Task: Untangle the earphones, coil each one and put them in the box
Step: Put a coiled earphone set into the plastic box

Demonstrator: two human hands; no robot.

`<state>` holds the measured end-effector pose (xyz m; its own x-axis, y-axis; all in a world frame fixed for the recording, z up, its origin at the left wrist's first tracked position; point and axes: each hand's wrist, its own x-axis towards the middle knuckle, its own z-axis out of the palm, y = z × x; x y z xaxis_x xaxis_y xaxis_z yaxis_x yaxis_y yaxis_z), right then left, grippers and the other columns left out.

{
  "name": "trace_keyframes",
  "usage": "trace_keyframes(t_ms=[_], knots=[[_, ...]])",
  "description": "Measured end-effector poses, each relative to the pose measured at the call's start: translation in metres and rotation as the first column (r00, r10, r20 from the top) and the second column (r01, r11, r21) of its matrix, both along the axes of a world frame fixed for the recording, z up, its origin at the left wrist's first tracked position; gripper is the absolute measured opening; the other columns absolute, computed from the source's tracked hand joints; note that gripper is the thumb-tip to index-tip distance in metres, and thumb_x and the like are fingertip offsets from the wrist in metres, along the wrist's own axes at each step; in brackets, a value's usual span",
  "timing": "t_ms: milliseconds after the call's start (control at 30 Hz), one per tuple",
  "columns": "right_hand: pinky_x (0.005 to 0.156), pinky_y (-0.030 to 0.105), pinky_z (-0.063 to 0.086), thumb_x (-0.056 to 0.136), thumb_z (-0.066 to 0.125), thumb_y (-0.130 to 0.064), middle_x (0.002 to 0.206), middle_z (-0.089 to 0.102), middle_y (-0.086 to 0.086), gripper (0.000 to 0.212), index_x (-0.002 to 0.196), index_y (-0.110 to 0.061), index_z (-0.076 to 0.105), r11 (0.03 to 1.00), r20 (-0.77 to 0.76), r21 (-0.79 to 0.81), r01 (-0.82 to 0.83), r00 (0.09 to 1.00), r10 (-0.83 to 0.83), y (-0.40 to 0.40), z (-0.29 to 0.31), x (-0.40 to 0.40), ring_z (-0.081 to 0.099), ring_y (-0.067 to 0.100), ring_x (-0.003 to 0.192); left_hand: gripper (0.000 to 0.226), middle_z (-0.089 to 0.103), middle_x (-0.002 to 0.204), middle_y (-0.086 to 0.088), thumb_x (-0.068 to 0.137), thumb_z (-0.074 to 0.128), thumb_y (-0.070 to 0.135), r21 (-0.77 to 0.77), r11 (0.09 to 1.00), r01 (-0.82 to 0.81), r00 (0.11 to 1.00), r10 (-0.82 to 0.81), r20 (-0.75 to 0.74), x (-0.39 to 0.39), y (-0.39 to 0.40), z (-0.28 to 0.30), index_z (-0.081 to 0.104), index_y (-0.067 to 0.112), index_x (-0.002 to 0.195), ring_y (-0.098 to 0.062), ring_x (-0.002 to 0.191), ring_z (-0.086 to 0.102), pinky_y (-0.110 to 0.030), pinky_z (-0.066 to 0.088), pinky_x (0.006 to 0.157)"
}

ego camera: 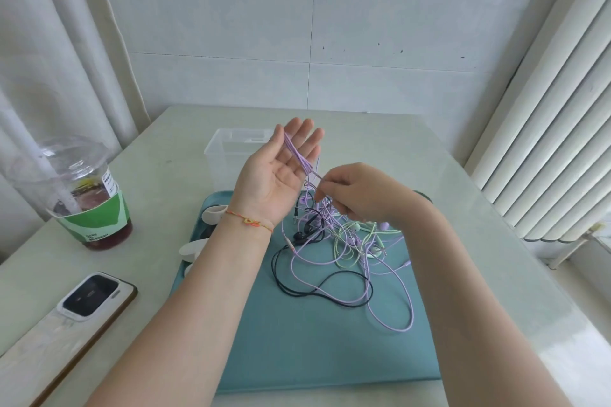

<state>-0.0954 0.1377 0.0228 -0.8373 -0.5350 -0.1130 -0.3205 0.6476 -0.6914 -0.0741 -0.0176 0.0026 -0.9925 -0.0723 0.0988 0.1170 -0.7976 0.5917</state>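
Earphones [344,251]: thin glossy cords tangled on teal mat [297,340]. Left hand [281,172], flat-fingered above mat, carries lilac loops; right hand [353,195] pinches strand.

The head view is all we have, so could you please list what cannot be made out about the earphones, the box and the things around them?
- Clear box: the left hand covers its right part; contents unclear.
- Tangled earphones on the teal mat: how many sets cannot be counted.
- Purple cable: the right hand hides its pinching fingertips.
- White objects: the left forearm hides most of them.
- Cup label: print too small.
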Motion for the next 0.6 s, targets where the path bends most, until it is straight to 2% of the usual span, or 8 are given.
trace_keyframes(t_ms=[100,167,233,333,400,433,500,600], knots=[[0.043,0.025,0.037,0.095,0.048,-0.02,0.051,0.048,-0.002,0.024,0.083,-0.017,0.069,0.999,-0.011,-0.009,0.032,0.999,-0.032,0.002,0.003,0.001,0.041,0.016,0.041,0.026,0.072,0.111,-0.006,0.102,0.043,0.026,-0.087,0.992,-0.091,0.996,0.092,0.011,-0.003,-0.003,-0.004,0.063,0.009,0.106,-0.024,0.112,0.066,-0.034,0.047,0.101],[0.044,0.028,0.043,0.095,0.048,-0.02,0.056,0.052,0.002,0.022,0.086,-0.016,0.068,0.999,0.0,0.055,0.0,1.0,0.0,0.001,0.004,0.004,0.047,0.017,0.045,0.026,0.071,0.112,-0.007,0.102,0.043,0.024,-0.211,0.97,-0.12,0.993,0.12,-0.01,-0.003,0.003,-0.007,0.064,0.009,0.104,-0.022,0.112,0.066,-0.031,0.048,0.098],[0.05,0.031,0.05,0.094,0.051,-0.019,0.063,0.058,0.006,0.018,0.09,-0.013,0.067,0.991,0.017,0.125,-0.05,0.999,0.049,-0.002,0.004,0.008,0.055,0.018,0.049,0.025,0.069,0.113,-0.011,0.101,0.045,0.02,-0.333,0.928,-0.166,0.986,0.158,-0.05,-0.004,0.01,-0.01,0.065,0.006,0.103,-0.023,0.11,0.066,-0.028,0.049,0.096],[0.057,0.029,0.05,0.092,0.056,-0.019,0.063,0.063,0.003,0.014,0.093,-0.009,0.065,0.986,0.005,0.15,-0.075,0.997,0.075,-0.004,0.006,0.011,0.057,0.015,0.046,0.022,0.073,0.104,-0.011,0.099,0.052,0.018,-0.514,0.825,-0.237,0.971,0.209,-0.113,-0.003,0.015,-0.014,0.07,0.005,0.097,-0.024,0.106,0.068,-0.032,0.049,0.099],[0.056,0.026,0.049,0.092,0.057,-0.02,0.063,0.065,0.002,0.013,0.093,-0.011,0.066,0.986,-0.047,0.15,-0.067,0.996,0.075,-0.003,0.01,0.013,0.058,0.013,0.045,0.023,0.075,0.093,-0.004,0.098,0.055,0.021,-0.684,0.687,-0.246,0.965,0.236,-0.11,-0.003,0.014,-0.018,0.073,0.008,0.091,-0.017,0.094,0.071,-0.029,0.05,0.093],[0.055,0.025,0.049,0.091,0.057,-0.02,0.065,0.066,0.002,0.012,0.09,-0.012,0.067,0.988,-0.102,0.143,-0.054,0.992,0.069,-0.003,0.012,0.013,0.059,0.012,0.045,0.025,0.073,0.082,-0.001,0.097,0.057,0.023,-0.773,0.593,-0.224,0.964,0.25,-0.088,-0.003,0.015,-0.019,0.074,0.007,0.088,-0.013,0.081,0.069,-0.027,0.051,0.085],[0.057,0.026,0.049,0.089,0.059,-0.021,0.069,0.066,0.006,0.013,0.083,-0.016,0.069,0.993,-0.255,0.117,0.002,0.967,0.028,-0.001,0.015,0.013,0.057,0.012,0.048,0.034,0.06,0.06,-0.002,0.092,0.056,0.029,-0.887,0.439,-0.141,0.969,0.246,-0.033,-0.004,0.015,-0.02,0.069,0.002,0.076,-0.016,0.058,0.056,-0.029,0.046,0.07],[0.06,0.027,0.045,0.086,0.062,-0.02,0.076,0.067,0.006,0.011,0.083,-0.017,0.073,0.997,-0.364,0.022,0.073,0.93,-0.06,0.002,0.017,0.009,0.049,0.011,0.057,0.041,0.043,0.045,-0.002,0.097,0.05,0.025,-0.898,0.439,-0.009,0.986,0.154,0.066,-0.002,0.015,-0.014,0.055,0.007,0.06,-0.017,0.044,0.04,-0.033,0.043,0.062]])
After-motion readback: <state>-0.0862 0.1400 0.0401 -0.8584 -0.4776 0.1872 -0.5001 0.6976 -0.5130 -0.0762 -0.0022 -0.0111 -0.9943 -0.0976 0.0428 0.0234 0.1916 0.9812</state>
